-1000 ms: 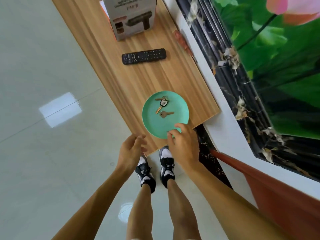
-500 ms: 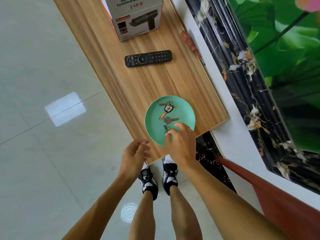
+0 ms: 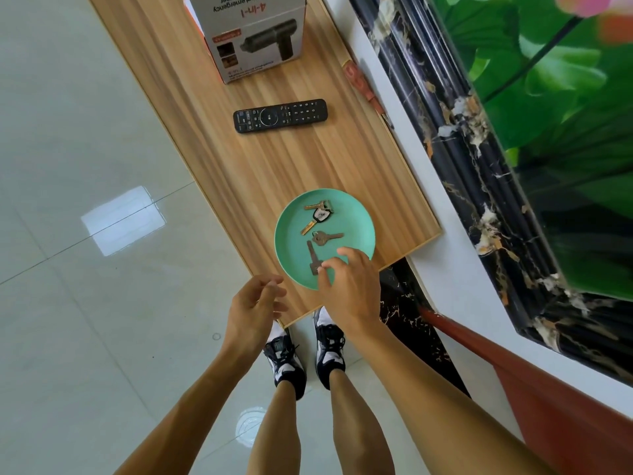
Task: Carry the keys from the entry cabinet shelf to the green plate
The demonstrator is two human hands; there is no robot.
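Note:
The green plate (image 3: 359,219) sits near the front corner of the wooden cabinet top (image 3: 260,166). A bunch of keys (image 3: 320,213) with one black-headed key lies at its far side, and a single key (image 3: 326,237) lies in the middle. A grey key (image 3: 312,256) lies flat on the near part. My right hand (image 3: 346,289) hovers over the plate's near rim, fingers loosely bent, index fingertip at the grey key's head. My left hand (image 3: 255,305) hangs at the cabinet's front edge, fingers relaxed, holding nothing.
A black remote (image 3: 280,115) lies farther along the cabinet top, with a cardboard product box (image 3: 253,39) beyond it. A red-handled screwdriver (image 3: 363,84) lies along the wall edge. On the right is a dark marble frame (image 3: 479,186); tiled floor (image 3: 85,303) lies left.
The grey key came out from under my right hand and now lies flat on the plate. My right hand drew back slightly toward the rim. My left hand stayed put.

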